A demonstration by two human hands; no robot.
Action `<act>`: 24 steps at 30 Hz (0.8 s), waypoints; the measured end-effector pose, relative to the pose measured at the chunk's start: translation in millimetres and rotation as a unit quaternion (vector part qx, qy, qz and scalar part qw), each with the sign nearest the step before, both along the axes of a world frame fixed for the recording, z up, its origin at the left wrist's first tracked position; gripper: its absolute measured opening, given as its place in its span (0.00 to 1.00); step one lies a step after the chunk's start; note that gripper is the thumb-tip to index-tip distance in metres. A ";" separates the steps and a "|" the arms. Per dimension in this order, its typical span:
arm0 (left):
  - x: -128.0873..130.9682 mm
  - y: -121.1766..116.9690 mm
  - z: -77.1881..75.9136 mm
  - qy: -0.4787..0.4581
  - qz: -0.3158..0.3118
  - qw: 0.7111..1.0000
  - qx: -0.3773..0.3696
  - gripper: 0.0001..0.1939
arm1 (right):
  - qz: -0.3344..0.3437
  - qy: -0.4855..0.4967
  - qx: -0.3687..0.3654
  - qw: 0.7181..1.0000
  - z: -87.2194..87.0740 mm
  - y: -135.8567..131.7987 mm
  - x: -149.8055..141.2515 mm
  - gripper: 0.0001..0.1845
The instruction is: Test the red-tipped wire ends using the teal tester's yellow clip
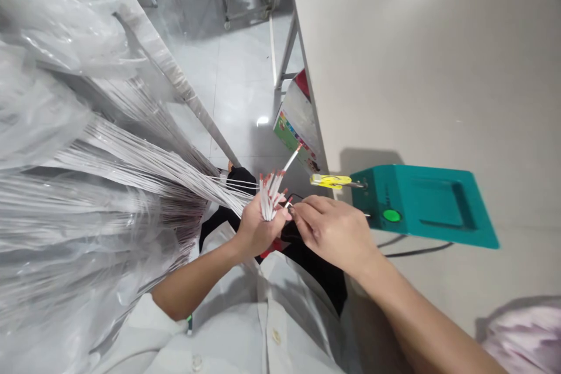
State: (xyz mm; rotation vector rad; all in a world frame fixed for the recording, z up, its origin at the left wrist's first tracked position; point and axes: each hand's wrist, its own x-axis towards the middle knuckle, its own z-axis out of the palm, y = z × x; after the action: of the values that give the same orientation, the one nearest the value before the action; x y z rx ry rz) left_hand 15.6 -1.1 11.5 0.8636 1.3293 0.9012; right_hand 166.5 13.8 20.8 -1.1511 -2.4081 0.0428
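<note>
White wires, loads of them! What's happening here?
A person's left hand grips a bundle of white wires near their reddish ends. The right hand has its fingertips close to one end; I can't tell whether they pinch it. A teal device with a yellow clip sits on the table.

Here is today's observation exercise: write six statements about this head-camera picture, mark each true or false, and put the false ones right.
1. The bare left hand holds a bundle of thin white wires. True.
2. The wire tips above that hand are blue. False: they are reddish.
3. A round, bright green button sits on a flat teal device. True.
4. The teal device lies on the floor. False: it lies on a smooth, pale tabletop.
5. A bright yellow clip juts from the teal device. True.
6. The bare right hand rests flat on the tabletop. False: its fingertips are beside the wire tips.
</note>
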 end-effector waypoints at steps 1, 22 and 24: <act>0.3 2.5 -0.7 -0.003 -0.004 1.000 0.000 0.16 | -0.002 -0.023 0.031 0.999 3.9 1.7 3.8 0.10; 23.0 46.4 -9.6 -0.118 -0.071 0.990 0.030 0.27 | -0.070 -0.342 -0.107 0.931 40.0 51.3 41.8 0.11; 24.2 46.2 -11.2 -0.100 -0.075 0.992 0.028 0.26 | -0.072 -0.336 -0.109 0.933 40.7 51.2 42.3 0.11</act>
State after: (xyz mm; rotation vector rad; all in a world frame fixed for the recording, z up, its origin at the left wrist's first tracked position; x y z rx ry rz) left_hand 39.8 45.1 0.3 0.8793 1.0564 0.8862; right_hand 208.7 65.0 61.5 -1.6544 -2.9490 -0.1613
